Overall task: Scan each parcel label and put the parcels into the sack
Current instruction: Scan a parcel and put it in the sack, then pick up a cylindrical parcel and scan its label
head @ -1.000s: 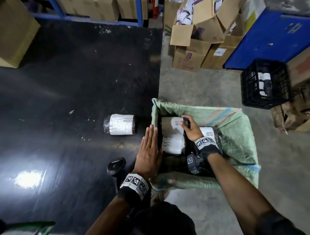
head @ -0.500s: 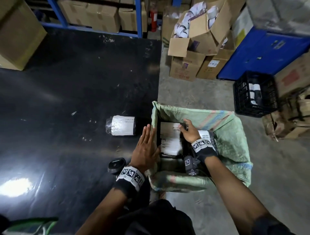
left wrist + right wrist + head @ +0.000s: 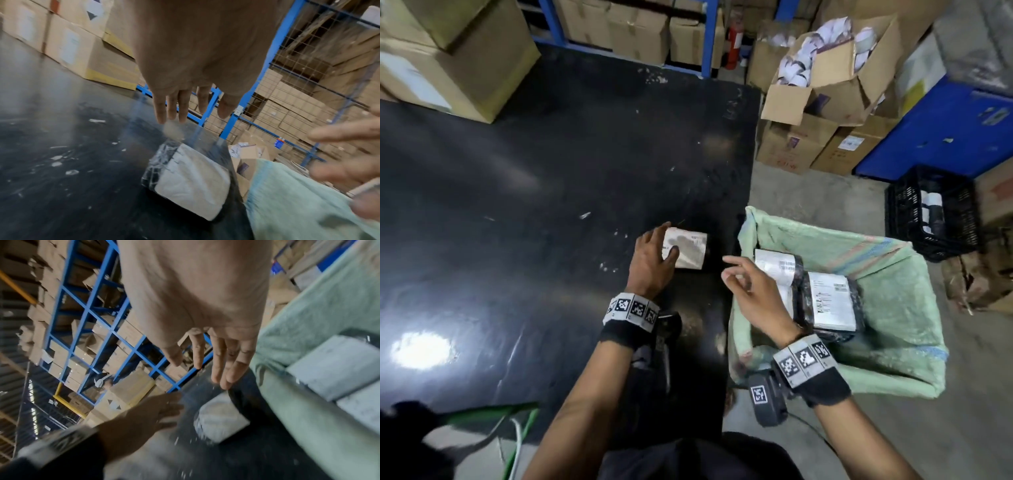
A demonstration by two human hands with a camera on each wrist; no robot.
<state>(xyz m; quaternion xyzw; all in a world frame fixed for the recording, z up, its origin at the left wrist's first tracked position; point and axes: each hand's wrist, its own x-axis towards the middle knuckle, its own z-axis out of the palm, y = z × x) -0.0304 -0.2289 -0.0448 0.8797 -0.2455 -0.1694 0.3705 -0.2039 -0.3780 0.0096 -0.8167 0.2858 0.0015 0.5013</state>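
Left hand (image 3: pixel 650 263), fingers (image 3: pixel 172 107) spread straight, hovers over the parcel (image 3: pixel 688 248) on the table (image 3: pixel 517 205), just left of the sack (image 3: pixel 887 274). Right hand (image 3: pixel 753 294), fingers loose, empty, at the sack's left rim; two labelled parcels (image 3: pixel 832 301) inside.

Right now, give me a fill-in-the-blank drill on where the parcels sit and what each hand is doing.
1. The left hand reaches over the small parcel lying on the black ____.
2. The green sack already holds ____ labelled parcels, side by side.
3. The right hand is empty and hovers between the table and the ____.
4. The black crate stands on the floor to the ____ of the sack.

Missing words: table; two; sack; right
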